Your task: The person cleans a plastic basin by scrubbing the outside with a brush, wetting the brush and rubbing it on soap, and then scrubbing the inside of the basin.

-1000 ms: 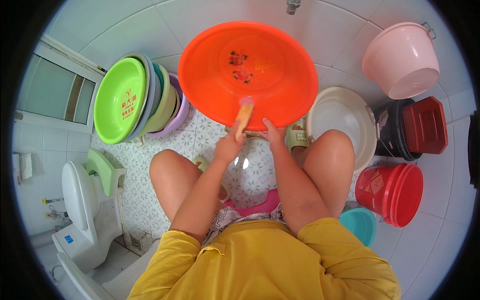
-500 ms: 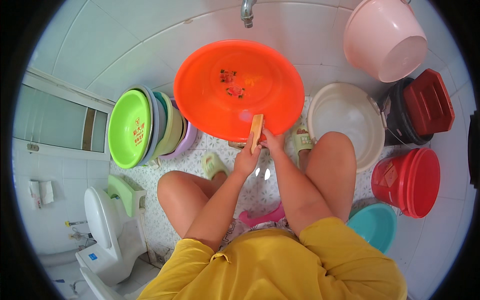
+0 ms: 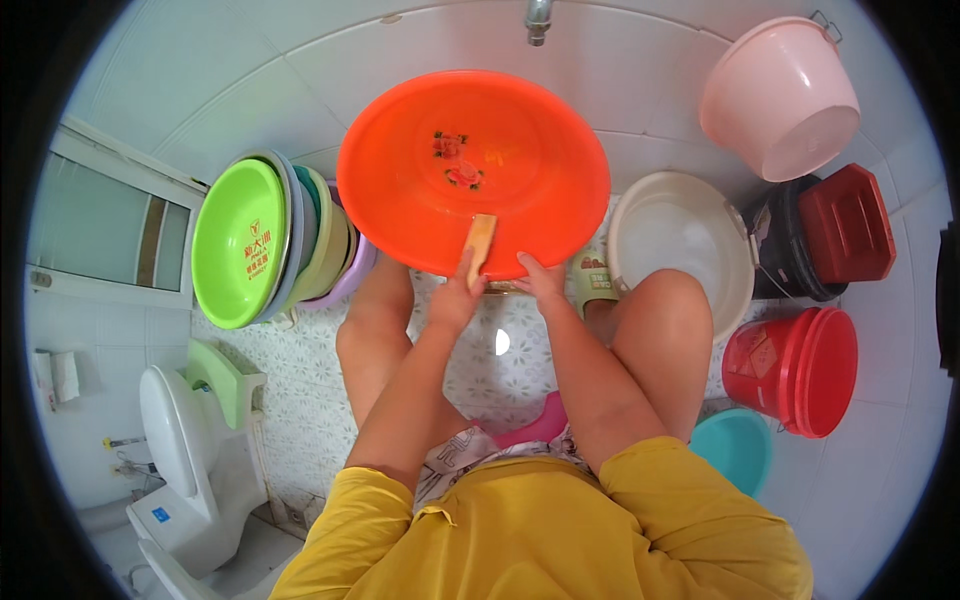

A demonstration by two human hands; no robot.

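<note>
A large orange basin (image 3: 545, 150) with red flowers printed inside is tilted up in front of me, its opening towards me. My left hand (image 3: 457, 300) grips the end of a tan, oblong scrubbing brush (image 3: 481, 240). The brush lies against the inside of the basin's near wall; its underside is hidden. My right hand (image 3: 540, 279) holds the basin's near rim, fingers over the edge. Whatever supports the basin from below is mostly hidden.
A stack of basins topped by a lime-green basin (image 3: 240, 240) stands left, near a white toilet (image 3: 170, 430). At right are a cream bucket (image 3: 620, 240), pink bucket (image 3: 785, 100), dark red tub (image 3: 850, 225), red bucket (image 3: 770, 365) and teal basin (image 3: 730, 450). A tap (image 3: 538, 22) is above.
The brush and my left hand have shifted left along the basin's near wall. My right hand has moved onto the rim, away from the brush. My left knee has swung inward.
</note>
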